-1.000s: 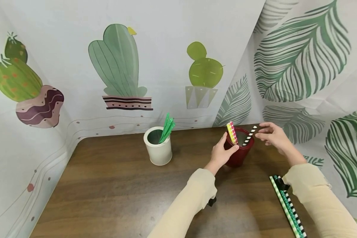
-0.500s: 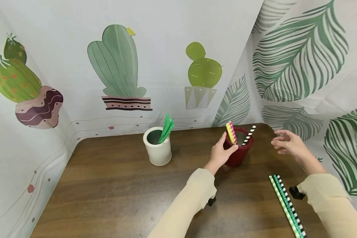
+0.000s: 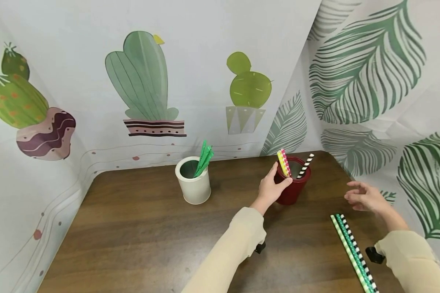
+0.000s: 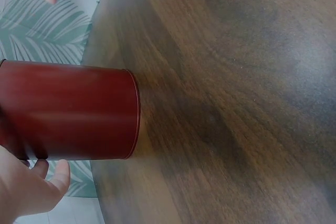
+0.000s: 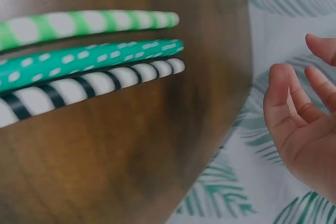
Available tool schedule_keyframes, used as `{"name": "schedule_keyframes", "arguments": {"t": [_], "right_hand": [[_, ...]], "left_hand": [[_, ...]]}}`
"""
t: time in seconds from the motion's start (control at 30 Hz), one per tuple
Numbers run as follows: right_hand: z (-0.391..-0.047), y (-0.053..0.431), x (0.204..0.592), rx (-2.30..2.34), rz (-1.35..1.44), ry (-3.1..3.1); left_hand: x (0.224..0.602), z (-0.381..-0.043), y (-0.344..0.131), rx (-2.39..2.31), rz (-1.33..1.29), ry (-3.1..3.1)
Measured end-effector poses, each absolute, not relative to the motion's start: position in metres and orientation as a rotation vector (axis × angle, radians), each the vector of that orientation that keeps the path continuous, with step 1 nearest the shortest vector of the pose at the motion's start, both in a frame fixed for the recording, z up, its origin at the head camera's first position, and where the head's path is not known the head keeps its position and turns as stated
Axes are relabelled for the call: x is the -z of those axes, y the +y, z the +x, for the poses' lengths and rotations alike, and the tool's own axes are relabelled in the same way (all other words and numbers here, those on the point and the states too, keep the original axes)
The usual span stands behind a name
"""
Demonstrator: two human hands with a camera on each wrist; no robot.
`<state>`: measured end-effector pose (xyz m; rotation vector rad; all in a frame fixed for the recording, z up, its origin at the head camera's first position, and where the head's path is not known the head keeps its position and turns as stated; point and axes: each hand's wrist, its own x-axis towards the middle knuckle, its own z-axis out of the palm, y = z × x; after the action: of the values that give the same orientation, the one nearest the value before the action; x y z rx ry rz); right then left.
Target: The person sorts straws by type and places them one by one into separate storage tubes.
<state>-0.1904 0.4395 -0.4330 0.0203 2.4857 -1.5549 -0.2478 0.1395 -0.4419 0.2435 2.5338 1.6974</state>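
My left hand (image 3: pixel 270 189) holds the side of a dark red cup (image 3: pixel 292 192) near its rim; in the left wrist view the cup (image 4: pixel 73 111) fills the left side. Leaning inside it are a yellow paper straw (image 3: pixel 282 163), a pink dotted one and a black-and-white striped straw (image 3: pixel 306 166). To the right, in the air by the table's edge, my right hand (image 3: pixel 368 199) has loosely bent fingers with nothing in them. Close to it lie three straws side by side: light green striped (image 5: pixel 105 23), teal dotted (image 5: pixel 94 61) and black-and-white striped (image 5: pixel 89 87).
A white cup (image 3: pixel 196 189) with several green straws (image 3: pixel 204 160) stands left of the red cup, towards the back. The brown wooden table (image 3: pixel 143 236) meets a printed cloth backdrop (image 3: pixel 201 81) behind and on the right.
My right hand has moved away from the striped straw in the red cup, right and towards me, nearer the lying straws. The left hand stays at the cup.
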Motion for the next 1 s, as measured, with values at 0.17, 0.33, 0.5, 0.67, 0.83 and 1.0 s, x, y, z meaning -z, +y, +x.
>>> {"name": "schedule_keyframes", "arguments": {"t": [0.17, 0.33, 0.5, 0.67, 0.83, 1.0], "right_hand": [[-0.182, 0.443, 0.450, 1.516, 0.079, 2.452], [-0.173, 0.443, 0.465, 1.495, 0.142, 2.417], [-0.167, 0.443, 0.475, 1.404, 0.173, 2.394], [-0.159, 0.443, 0.480, 1.322, 0.224, 2.389], [-0.153, 0.443, 0.482, 1.275, 0.228, 2.401], [-0.148, 0.444, 0.483, 1.196, 0.243, 2.439]], "left_hand": [[0.442, -0.247, 0.139, -1.703, 0.248, 2.533], [0.441, -0.247, 0.139, -1.700, 0.249, 2.533], [0.441, -0.247, 0.139, -1.697, 0.245, 2.534], [0.441, -0.247, 0.138, -1.695, 0.236, 2.531], [0.441, -0.247, 0.138, -1.700, 0.231, 2.526], [0.439, -0.246, 0.138, -1.698, 0.244, 2.530]]}}
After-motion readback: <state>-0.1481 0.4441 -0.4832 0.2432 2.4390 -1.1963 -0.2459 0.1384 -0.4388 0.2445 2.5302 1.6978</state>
